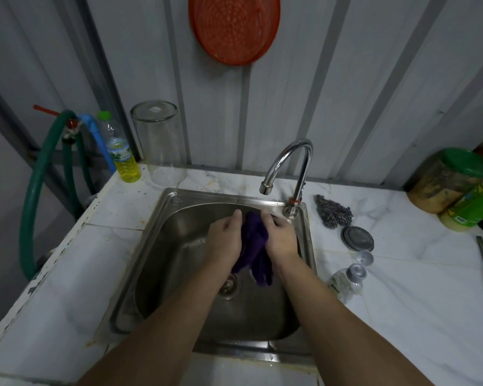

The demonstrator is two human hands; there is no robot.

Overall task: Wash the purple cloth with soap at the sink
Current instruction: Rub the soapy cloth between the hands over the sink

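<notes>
The purple cloth [253, 247] is bunched between both hands over the steel sink [162, 218], its lower end hanging down near the drain [229, 286]. My left hand [224, 240] grips its left side and my right hand [280, 239] grips its right side, knuckles up. The chrome tap [287, 165] curves over the back right of the basin; no water is seen running. A small clear bottle with a grey cap [346, 280] lies on the counter just right of the sink.
A yellow liquid bottle [122, 154] and an upturned glass jar [162, 143] stand at the back left. A steel scourer [332, 214], a round lid [358, 238] and green-lidded jars [452, 182] sit right. A green hose [37, 201] loops at the left.
</notes>
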